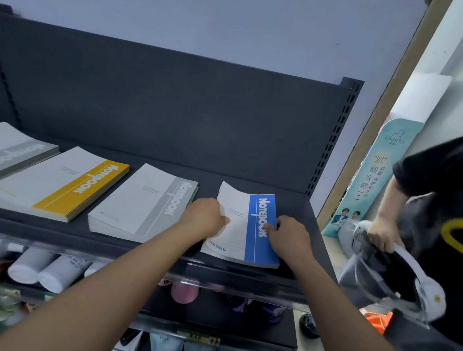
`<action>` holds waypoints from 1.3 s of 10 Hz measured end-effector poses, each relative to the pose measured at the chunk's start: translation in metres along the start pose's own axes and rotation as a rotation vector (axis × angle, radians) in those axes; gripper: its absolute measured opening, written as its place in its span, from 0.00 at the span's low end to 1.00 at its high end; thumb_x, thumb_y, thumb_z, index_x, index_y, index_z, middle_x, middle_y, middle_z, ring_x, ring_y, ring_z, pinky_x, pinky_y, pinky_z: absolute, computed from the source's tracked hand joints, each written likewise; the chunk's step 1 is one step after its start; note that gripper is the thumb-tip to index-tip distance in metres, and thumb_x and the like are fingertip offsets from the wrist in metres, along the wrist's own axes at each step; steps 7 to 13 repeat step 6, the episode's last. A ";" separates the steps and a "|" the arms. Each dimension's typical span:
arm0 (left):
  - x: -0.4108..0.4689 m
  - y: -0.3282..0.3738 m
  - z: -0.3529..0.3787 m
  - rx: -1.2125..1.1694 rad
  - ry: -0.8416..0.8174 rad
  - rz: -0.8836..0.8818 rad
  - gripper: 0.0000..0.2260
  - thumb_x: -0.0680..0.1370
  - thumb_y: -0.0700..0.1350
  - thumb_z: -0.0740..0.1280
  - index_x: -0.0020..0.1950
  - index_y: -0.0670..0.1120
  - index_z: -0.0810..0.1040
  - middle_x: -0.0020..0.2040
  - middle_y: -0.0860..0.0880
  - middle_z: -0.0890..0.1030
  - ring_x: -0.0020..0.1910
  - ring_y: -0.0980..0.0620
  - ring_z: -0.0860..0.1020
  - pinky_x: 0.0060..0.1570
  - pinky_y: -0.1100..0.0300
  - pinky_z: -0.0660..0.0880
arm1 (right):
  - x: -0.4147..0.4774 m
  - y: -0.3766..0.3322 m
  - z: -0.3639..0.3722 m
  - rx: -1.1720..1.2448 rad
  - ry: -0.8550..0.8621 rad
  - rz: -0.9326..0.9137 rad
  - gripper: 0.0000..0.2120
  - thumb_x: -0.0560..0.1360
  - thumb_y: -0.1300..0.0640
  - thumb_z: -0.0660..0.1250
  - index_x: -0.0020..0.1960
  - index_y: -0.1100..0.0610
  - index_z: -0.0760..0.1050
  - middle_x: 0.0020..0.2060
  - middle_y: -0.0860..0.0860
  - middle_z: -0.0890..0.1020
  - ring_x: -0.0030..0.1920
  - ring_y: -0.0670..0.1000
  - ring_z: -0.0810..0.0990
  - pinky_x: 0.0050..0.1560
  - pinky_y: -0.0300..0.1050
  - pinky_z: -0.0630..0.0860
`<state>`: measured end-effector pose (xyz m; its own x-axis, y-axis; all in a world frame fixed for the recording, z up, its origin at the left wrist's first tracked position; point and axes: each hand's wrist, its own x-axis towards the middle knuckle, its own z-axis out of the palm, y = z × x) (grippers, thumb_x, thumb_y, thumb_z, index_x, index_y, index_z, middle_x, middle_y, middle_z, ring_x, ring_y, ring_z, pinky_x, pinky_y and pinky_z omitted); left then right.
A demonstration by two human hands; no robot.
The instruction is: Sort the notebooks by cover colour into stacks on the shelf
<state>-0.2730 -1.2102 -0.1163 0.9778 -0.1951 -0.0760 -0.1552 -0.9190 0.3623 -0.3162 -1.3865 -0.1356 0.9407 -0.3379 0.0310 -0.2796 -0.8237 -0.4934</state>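
Note:
A blue-banded notebook stack (pixel 248 230) lies at the right end of the dark shelf (pixel 144 248). My left hand (pixel 204 217) grips its left edge, thumb on the cover. My right hand (pixel 289 234) holds its right edge, fingers over the blue band. To the left sit a grey-banded stack (pixel 144 205), a yellow-banded stack (pixel 59 183) and a green-grey stack (pixel 12 151) at the far left, each apart from its neighbour.
Another person in a black shirt (pixel 444 215) stands close on the right, handling a bag (pixel 389 277). A teal display sign (pixel 371 178) leans by the wall. White tubes (pixel 45 269) and other goods fill the lower shelves.

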 end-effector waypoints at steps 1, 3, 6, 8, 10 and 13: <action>0.002 0.001 0.002 0.030 0.005 -0.001 0.17 0.80 0.54 0.63 0.52 0.39 0.76 0.58 0.41 0.77 0.55 0.44 0.77 0.48 0.56 0.71 | -0.002 -0.002 -0.002 -0.054 -0.011 -0.003 0.12 0.80 0.49 0.60 0.47 0.58 0.69 0.51 0.54 0.79 0.43 0.51 0.72 0.41 0.43 0.67; 0.002 0.000 0.004 0.100 0.004 -0.001 0.16 0.79 0.56 0.63 0.41 0.45 0.68 0.50 0.45 0.79 0.45 0.46 0.75 0.45 0.55 0.72 | -0.003 -0.007 -0.012 -0.223 -0.045 -0.026 0.13 0.79 0.46 0.62 0.48 0.57 0.68 0.49 0.53 0.79 0.42 0.52 0.71 0.40 0.43 0.66; -0.003 0.001 -0.015 0.153 0.141 0.058 0.15 0.79 0.55 0.62 0.49 0.43 0.75 0.54 0.44 0.78 0.54 0.44 0.76 0.48 0.53 0.73 | 0.002 -0.029 -0.013 -0.265 0.102 -0.216 0.16 0.77 0.51 0.65 0.60 0.58 0.68 0.55 0.54 0.76 0.55 0.55 0.73 0.47 0.46 0.71; -0.003 0.001 -0.015 0.153 0.141 0.058 0.15 0.79 0.55 0.62 0.49 0.43 0.75 0.54 0.44 0.78 0.54 0.44 0.76 0.48 0.53 0.73 | 0.002 -0.029 -0.013 -0.265 0.102 -0.216 0.16 0.77 0.51 0.65 0.60 0.58 0.68 0.55 0.54 0.76 0.55 0.55 0.73 0.47 0.46 0.71; -0.003 0.001 -0.015 0.153 0.141 0.058 0.15 0.79 0.55 0.62 0.49 0.43 0.75 0.54 0.44 0.78 0.54 0.44 0.76 0.48 0.53 0.73 | 0.002 -0.029 -0.013 -0.265 0.102 -0.216 0.16 0.77 0.51 0.65 0.60 0.58 0.68 0.55 0.54 0.76 0.55 0.55 0.73 0.47 0.46 0.71; -0.003 0.001 -0.015 0.153 0.141 0.058 0.15 0.79 0.55 0.62 0.49 0.43 0.75 0.54 0.44 0.78 0.54 0.44 0.76 0.48 0.53 0.73 | 0.002 -0.029 -0.013 -0.265 0.102 -0.216 0.16 0.77 0.51 0.65 0.60 0.58 0.68 0.55 0.54 0.76 0.55 0.55 0.73 0.47 0.46 0.71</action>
